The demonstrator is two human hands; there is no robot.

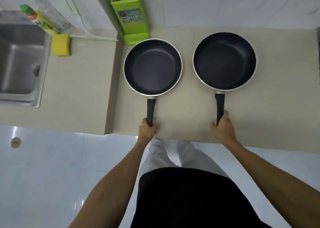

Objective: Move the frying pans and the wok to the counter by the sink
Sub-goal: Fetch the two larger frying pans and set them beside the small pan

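Observation:
Two dark non-stick pans with pale rims sit side by side on the beige counter [277, 106], handles pointing toward me. The left frying pan [153, 67] is shallow. The one on the right [224, 61] is deeper, like a wok. My left hand [147, 128] is closed around the end of the left pan's black handle. My right hand [223, 126] grips the end of the right pan's black handle. Both pans rest on the counter section to the right of the sink [20, 63].
A lower counter section [83, 89] lies between the sink and the pans. On it sit a yellow sponge [61, 44], a dish soap bottle [39, 20] and a white cutting board [83, 24] leaning on the wall. A green knife block [131, 18] stands behind the left pan.

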